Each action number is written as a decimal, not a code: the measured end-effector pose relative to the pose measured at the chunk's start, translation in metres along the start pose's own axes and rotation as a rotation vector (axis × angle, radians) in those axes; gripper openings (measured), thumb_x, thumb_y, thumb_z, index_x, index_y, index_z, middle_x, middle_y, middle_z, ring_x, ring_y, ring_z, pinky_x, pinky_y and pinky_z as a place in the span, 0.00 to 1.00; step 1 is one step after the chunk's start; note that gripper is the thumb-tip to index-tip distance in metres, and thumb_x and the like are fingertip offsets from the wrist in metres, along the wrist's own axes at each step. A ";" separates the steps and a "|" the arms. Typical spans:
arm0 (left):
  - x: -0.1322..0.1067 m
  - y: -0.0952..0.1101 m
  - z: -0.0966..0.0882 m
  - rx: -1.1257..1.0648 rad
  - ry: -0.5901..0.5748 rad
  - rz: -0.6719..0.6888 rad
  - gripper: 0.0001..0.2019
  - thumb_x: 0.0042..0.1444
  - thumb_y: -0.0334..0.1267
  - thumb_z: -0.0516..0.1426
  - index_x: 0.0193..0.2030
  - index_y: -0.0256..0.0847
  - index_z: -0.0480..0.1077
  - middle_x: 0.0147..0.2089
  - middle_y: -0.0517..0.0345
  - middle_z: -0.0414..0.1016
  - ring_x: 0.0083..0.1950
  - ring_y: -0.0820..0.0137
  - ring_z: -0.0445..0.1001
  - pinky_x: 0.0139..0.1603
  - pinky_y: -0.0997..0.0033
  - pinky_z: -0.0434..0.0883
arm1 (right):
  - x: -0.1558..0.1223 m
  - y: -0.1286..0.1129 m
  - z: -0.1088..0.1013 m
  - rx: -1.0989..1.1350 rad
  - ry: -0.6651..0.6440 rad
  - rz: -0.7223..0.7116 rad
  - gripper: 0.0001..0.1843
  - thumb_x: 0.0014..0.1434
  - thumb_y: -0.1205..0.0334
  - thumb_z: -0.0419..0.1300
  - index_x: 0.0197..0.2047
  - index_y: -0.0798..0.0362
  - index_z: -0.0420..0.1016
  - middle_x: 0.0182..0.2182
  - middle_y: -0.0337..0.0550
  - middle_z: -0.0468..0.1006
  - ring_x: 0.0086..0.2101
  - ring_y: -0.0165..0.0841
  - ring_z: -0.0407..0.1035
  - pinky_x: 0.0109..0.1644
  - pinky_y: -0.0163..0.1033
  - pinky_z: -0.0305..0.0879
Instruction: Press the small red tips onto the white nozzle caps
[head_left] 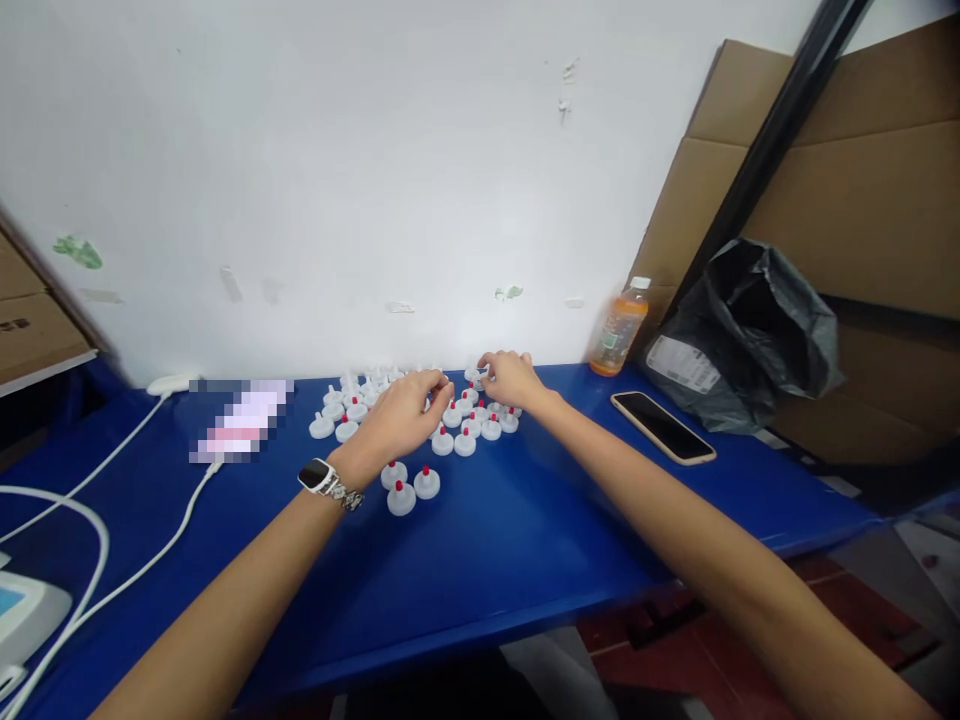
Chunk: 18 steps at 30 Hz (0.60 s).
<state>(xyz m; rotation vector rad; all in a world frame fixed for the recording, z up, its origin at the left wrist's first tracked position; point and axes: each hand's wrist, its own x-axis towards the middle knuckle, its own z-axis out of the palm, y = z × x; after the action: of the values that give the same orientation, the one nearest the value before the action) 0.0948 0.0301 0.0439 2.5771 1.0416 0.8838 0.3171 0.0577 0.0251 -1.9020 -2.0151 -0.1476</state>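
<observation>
White caps [442, 441] with red tips sit in a tight bunch on the blue table [525, 540] near the wall, with a few strays closer to you. On the head cam your left hand [409, 410] hangs over the middle with its fingers drawn into a narrow pinch, and your right hand [510, 378] curls down onto the back row, though I can't tell if either actually has a cap. They're nearly touching, so I'd pinch one cap at a time from above and keep your wrists off the neighbours; the phone [662, 427] and orange bottle [620, 327] are well clear on the right.
</observation>
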 end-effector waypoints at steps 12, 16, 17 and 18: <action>-0.010 -0.005 0.007 -0.070 0.065 -0.113 0.18 0.66 0.52 0.49 0.39 0.42 0.72 0.34 0.56 0.77 0.34 0.65 0.73 0.34 0.66 0.64 | -0.015 -0.018 -0.004 0.335 0.226 -0.013 0.06 0.61 0.63 0.57 0.36 0.52 0.75 0.32 0.41 0.82 0.35 0.35 0.73 0.51 0.43 0.56; -0.013 0.002 0.006 -0.268 0.049 -0.207 0.25 0.67 0.58 0.45 0.35 0.40 0.70 0.28 0.59 0.72 0.30 0.68 0.69 0.32 0.68 0.63 | -0.052 -0.056 -0.010 0.595 0.296 -0.121 0.06 0.64 0.60 0.55 0.36 0.51 0.71 0.32 0.39 0.81 0.34 0.33 0.74 0.46 0.39 0.59; -0.015 0.001 0.007 -0.321 0.061 -0.216 0.25 0.67 0.59 0.45 0.34 0.40 0.69 0.27 0.59 0.70 0.30 0.68 0.68 0.32 0.68 0.63 | -0.060 -0.065 -0.011 0.571 0.309 -0.162 0.06 0.64 0.60 0.55 0.36 0.50 0.71 0.31 0.39 0.81 0.34 0.33 0.73 0.48 0.40 0.58; -0.018 -0.001 0.007 -0.368 0.078 -0.223 0.24 0.67 0.59 0.45 0.34 0.40 0.67 0.27 0.60 0.68 0.30 0.69 0.67 0.32 0.69 0.63 | -0.067 -0.073 -0.011 0.533 0.315 -0.213 0.06 0.65 0.60 0.55 0.36 0.50 0.71 0.32 0.39 0.81 0.34 0.33 0.73 0.49 0.41 0.57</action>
<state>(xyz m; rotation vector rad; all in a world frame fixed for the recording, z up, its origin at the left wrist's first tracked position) 0.0885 0.0186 0.0302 2.0968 1.0479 1.0152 0.2491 -0.0148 0.0256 -1.2533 -1.8067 0.0340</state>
